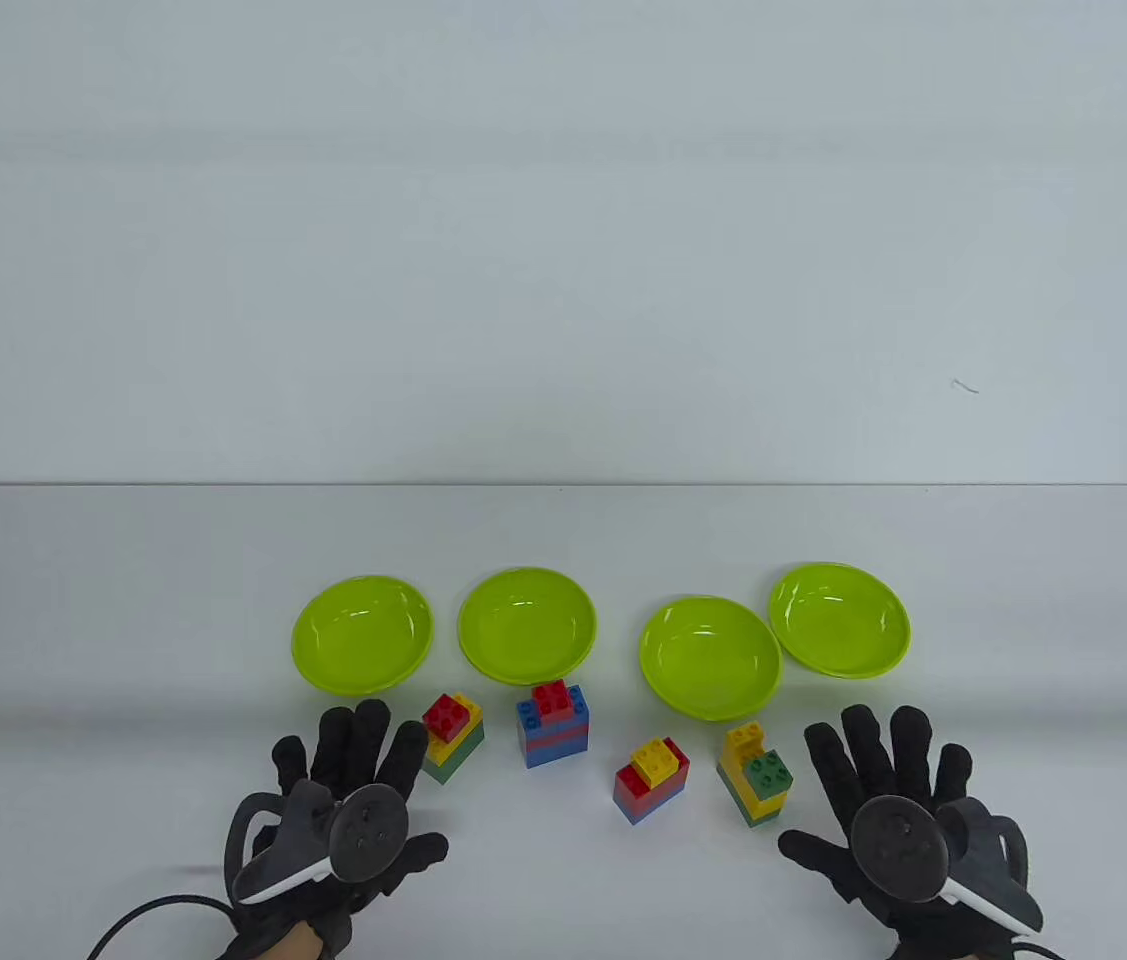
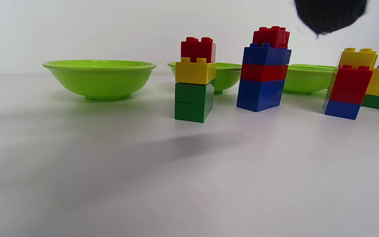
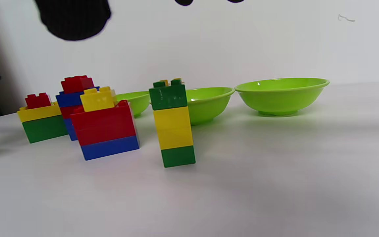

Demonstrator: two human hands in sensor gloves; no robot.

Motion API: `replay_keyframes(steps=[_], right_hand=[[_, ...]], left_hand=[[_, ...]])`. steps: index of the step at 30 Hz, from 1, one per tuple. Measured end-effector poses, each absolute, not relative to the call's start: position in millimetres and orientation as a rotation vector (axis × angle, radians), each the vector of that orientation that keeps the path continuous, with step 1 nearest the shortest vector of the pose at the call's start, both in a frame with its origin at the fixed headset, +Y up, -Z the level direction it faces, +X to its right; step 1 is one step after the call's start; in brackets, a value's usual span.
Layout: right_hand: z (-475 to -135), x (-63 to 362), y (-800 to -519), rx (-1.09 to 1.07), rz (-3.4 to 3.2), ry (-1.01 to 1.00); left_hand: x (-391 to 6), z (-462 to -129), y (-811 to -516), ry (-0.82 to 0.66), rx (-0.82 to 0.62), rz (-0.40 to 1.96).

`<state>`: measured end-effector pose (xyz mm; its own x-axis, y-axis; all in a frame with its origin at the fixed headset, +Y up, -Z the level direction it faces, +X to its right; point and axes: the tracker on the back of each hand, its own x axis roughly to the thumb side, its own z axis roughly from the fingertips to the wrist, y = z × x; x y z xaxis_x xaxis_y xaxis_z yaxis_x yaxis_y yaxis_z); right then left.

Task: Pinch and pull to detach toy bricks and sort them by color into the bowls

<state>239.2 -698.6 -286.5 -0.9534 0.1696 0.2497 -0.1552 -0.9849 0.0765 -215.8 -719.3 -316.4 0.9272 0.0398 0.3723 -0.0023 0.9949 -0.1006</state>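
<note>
Left hand point(image 1: 343, 800) flat, fingers spread | right hand point(image 1: 898, 800) likewise | wrists cut off | far-left bowl point(image 3: 133, 100) half-hidden behind bricks point(image 3: 105, 126)

Four lime-green bowls point(image 1: 362, 634), red, yellow, blue and green brick stacks point(image 1: 553, 723), black gloves point(image 1: 353, 760), white table point(image 1: 123, 600)
</note>
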Motion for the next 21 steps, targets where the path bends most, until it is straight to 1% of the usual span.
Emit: replay_keyframes(steps=[21], right_hand=[[-286.2,240.7,-697.2,0.382,2.936,0.067]], left_hand=[[-217.5,-316.5,-715.7,-0.386,-0.079,0.044]])
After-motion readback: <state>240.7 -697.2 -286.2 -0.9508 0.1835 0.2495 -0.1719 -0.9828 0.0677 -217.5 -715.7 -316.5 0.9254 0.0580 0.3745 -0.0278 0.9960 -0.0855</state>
